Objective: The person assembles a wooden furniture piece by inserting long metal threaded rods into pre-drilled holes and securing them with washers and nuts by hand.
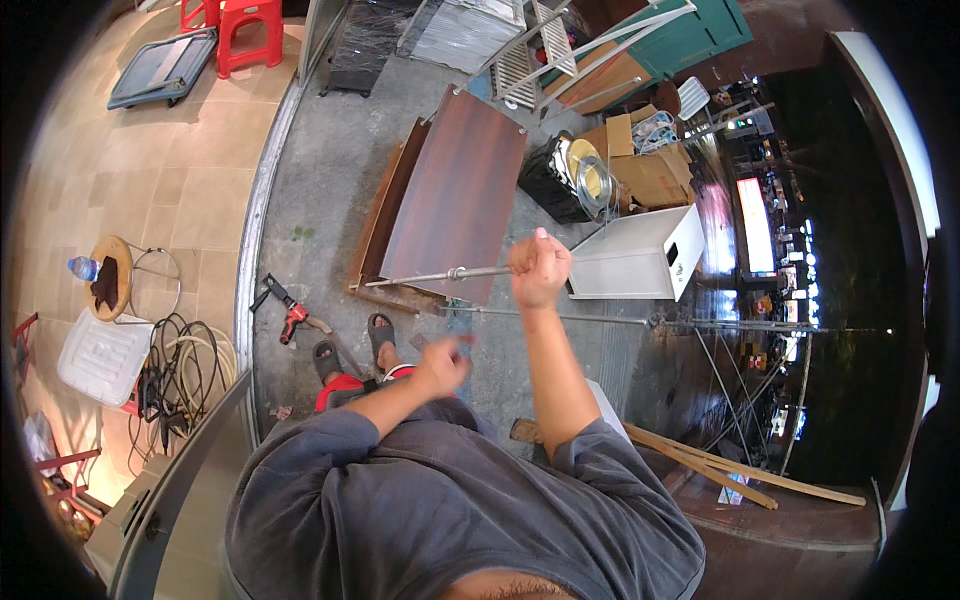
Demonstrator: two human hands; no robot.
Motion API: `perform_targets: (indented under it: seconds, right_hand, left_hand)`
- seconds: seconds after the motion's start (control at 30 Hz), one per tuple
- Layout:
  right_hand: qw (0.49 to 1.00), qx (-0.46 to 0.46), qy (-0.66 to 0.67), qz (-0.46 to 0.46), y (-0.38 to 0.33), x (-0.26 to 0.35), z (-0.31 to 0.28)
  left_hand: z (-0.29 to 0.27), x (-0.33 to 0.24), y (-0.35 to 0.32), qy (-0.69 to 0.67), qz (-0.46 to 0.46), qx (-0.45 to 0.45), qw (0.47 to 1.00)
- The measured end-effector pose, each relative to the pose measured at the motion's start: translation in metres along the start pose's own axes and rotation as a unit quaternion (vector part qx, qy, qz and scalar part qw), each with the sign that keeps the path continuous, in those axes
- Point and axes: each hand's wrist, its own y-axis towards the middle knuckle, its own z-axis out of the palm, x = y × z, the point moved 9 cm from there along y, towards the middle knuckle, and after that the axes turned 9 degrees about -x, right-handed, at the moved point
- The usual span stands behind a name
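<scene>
My right hand point(540, 268) is raised in the middle, its fingers closed around a thin metal rod point(425, 277). The rod reaches left across the near end of a dark brown wooden panel point(455, 190) and carries a small collar. My left hand point(443, 368) is held low in front of my body with curled fingers, slightly blurred. Something small and reddish shows at its fingertips, too unclear to name. Beyond both hands, a second long thin rod point(570, 316) runs to the right.
A red and black power tool point(289, 308) lies on the concrete left of my sandalled feet. White cabinet point(640, 255), black crate point(555, 180) and cardboard box point(650, 170) stand to the right. Wooden strips point(720, 470) lie at lower right. A metal track point(262, 210) borders the tiled floor.
</scene>
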Motion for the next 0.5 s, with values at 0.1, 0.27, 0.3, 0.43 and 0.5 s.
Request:
perform_targets:
  seconds: [0.1,0.27,0.3,0.43,0.5]
  right_hand:
    - [1.000,0.005,0.012,-0.003,-0.005,-0.005,0.000]
    - [0.998,0.019,0.055,-0.003,0.001,-0.005,0.005]
    - [0.999,0.008,0.038,-0.001,0.002,-0.006,-0.002]
    - [1.000,-0.012,0.015,0.002,-0.005,-0.003,-0.005]
    - [1.000,-0.009,0.026,-0.002,-0.007,-0.001,0.001]
  left_hand:
    - [-0.064,-0.021,0.052,-0.112,0.046,-0.257,0.959]
    - [0.051,0.035,-0.020,0.159,0.116,0.154,0.968]
    - [0.054,0.032,-0.028,0.094,0.083,0.172,0.977]
    - [-0.029,0.015,0.022,-0.064,-0.023,-0.171,0.983]
    - [-0.055,-0.013,0.057,-0.087,0.039,-0.216,0.972]
